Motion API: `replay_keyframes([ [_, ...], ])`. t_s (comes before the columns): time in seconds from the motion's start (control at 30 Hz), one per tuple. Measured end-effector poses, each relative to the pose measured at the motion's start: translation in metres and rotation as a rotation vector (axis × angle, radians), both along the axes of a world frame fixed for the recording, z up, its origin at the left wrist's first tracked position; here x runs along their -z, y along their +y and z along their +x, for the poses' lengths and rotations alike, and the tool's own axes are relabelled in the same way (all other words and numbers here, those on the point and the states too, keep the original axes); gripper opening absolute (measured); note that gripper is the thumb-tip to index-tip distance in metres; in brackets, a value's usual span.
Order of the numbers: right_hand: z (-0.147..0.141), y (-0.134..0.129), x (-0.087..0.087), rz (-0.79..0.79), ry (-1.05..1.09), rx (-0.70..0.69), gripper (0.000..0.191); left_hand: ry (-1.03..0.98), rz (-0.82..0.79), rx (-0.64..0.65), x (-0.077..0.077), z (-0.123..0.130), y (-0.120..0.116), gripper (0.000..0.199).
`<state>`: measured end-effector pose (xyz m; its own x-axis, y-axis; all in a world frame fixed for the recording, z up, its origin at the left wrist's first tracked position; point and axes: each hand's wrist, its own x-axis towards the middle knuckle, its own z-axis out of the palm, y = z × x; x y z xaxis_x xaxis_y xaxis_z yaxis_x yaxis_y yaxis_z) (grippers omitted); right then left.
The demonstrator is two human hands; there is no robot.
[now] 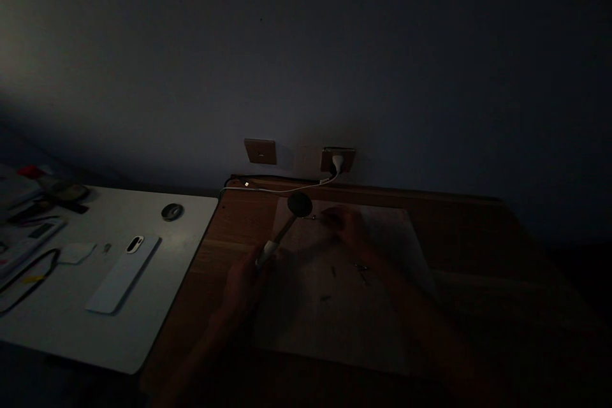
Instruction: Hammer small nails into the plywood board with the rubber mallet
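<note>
My left hand [243,277] is wrapped round the pale handle of a tool with a dark round head [299,204]. The head is above the far left part of a pale sheet [296,325] on the wooden table. Beside the head, my right hand [342,220] has its fingers closed at a small shiny metal piece [310,217]; the dim light hides the exact grip. Several small metal pieces [361,266] lie on the sheet, nearer than my right hand.
A white table [143,344] at the left bears a white phone [122,277], a tape roll [172,211] and a black cable [36,277]. On the wall, a white plug [337,163] sits in a socket, its cord running left along the wooden table's back edge.
</note>
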<state>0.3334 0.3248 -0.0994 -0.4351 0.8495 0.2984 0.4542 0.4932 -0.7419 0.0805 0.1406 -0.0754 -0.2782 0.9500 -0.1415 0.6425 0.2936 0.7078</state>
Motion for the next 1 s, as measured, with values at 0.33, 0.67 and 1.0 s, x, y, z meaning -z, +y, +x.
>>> replay_keyframes([
  [0.33,0.002,-0.005,0.015,0.023,-0.001,0.012,0.015,-0.03,-0.01,0.01,0.001,0.001,-0.003,0.048],
  [0.67,-0.002,-0.005,0.006,-0.003,-0.103,0.024,0.022,-0.017,-0.063,0.028,0.0,0.0,0.001,0.048],
  [1.0,0.01,-0.004,0.006,0.005,-0.133,0.095,0.046,0.173,-0.153,0.212,-0.035,0.018,0.023,0.043],
])
